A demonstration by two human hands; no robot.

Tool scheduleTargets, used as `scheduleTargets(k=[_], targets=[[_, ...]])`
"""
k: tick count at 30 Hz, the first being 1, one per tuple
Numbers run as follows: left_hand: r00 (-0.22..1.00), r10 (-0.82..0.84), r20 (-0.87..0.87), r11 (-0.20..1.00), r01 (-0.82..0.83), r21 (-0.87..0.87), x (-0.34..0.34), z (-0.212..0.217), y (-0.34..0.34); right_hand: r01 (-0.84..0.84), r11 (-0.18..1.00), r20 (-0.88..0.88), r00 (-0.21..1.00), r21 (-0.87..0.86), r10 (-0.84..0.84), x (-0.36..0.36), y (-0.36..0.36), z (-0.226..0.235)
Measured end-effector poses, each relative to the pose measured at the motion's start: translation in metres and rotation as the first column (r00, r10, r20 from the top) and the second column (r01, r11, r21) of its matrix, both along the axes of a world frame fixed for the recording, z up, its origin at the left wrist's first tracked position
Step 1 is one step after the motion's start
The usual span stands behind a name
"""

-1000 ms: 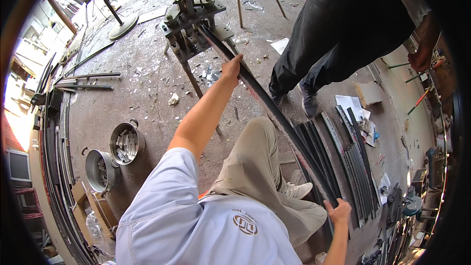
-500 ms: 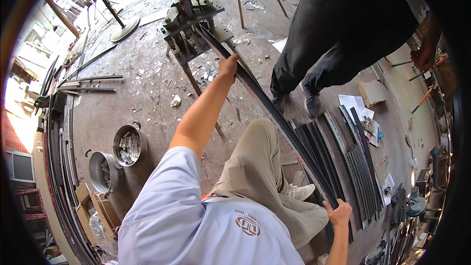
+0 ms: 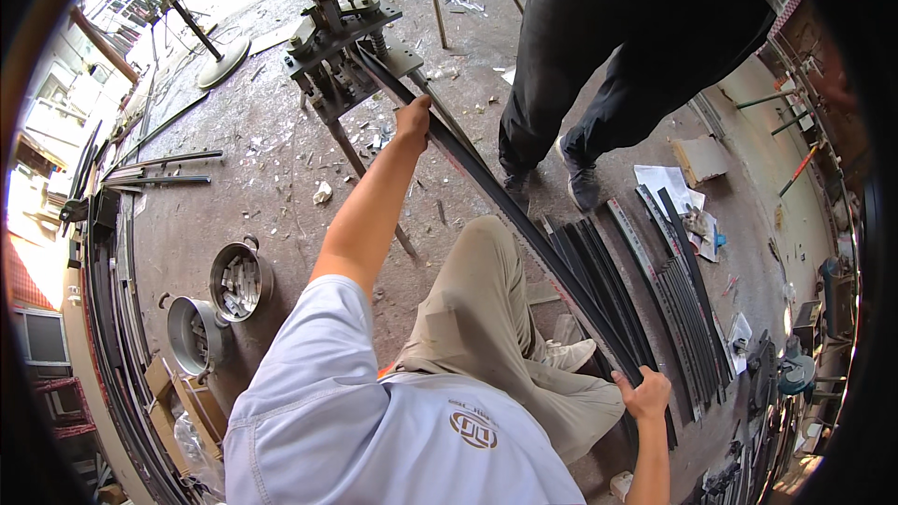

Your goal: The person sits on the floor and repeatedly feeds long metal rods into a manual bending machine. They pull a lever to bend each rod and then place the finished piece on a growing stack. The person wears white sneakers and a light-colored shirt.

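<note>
A long dark metal profile bar [image 3: 513, 205] runs slantwise across my lap, its far end inside the jaws of a punch press [image 3: 339, 61] on a legged stand. My left hand [image 3: 413, 122] is closed around the bar a short way before the press. Down at the near end, my right hand [image 3: 646, 395] grips the bar with the thumb on top. Beside and partly beneath that end, several more dark profile bars [image 3: 599, 266] lie on the floor at my right.
Two metal pots [image 3: 265, 292] with short offcuts stand at my left, near a cardboard box [image 3: 183, 402]. A person in dark trousers [image 3: 599, 56] stands ahead to the right. Scraps litter the floor [image 3: 281, 168]. A round-based stand [image 3: 224, 64] is far left; papers [image 3: 666, 189] lie right.
My view has turned a little, so the scene sits slightly further left. Both hands keep their hold on the bar, whose far end is still in the press. The other person's hand has left view.
</note>
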State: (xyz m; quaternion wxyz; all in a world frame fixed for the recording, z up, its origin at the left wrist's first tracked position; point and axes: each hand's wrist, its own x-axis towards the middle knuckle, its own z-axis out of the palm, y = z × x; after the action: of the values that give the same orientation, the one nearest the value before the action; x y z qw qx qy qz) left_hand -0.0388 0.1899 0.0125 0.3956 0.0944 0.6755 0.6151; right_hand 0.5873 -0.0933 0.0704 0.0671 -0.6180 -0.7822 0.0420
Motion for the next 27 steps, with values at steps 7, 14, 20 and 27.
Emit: scheduleTargets(k=[7, 14, 20, 27], targets=[[1.000, 0.001, 0.003, 1.000, -0.001, 0.000, -0.006, -0.008, 0.003, -0.003, 1.000, 0.010, 1.000, -0.019, 0.003, 0.000, 0.000, 0.000], [1.000, 0.004, 0.010, 1.000, -0.004, 0.014, -0.003, -0.008, 0.002, 0.130, 0.953, 0.062, 0.991, -0.274, -0.117, -0.008, 0.001, 0.015], [1.000, -0.007, 0.012, 0.999, 0.006, 0.036, -0.002, -0.011, 0.004, 0.012, 1.000, 0.022, 1.000, -0.015, -0.011, 0.001, -0.002, -0.003], [1.000, -0.010, 0.022, 0.996, 0.008, 0.091, -0.014, -0.031, 0.012, 0.021, 0.999, 0.025, 1.000, -0.039, -0.020, 0.000, -0.003, -0.004]])
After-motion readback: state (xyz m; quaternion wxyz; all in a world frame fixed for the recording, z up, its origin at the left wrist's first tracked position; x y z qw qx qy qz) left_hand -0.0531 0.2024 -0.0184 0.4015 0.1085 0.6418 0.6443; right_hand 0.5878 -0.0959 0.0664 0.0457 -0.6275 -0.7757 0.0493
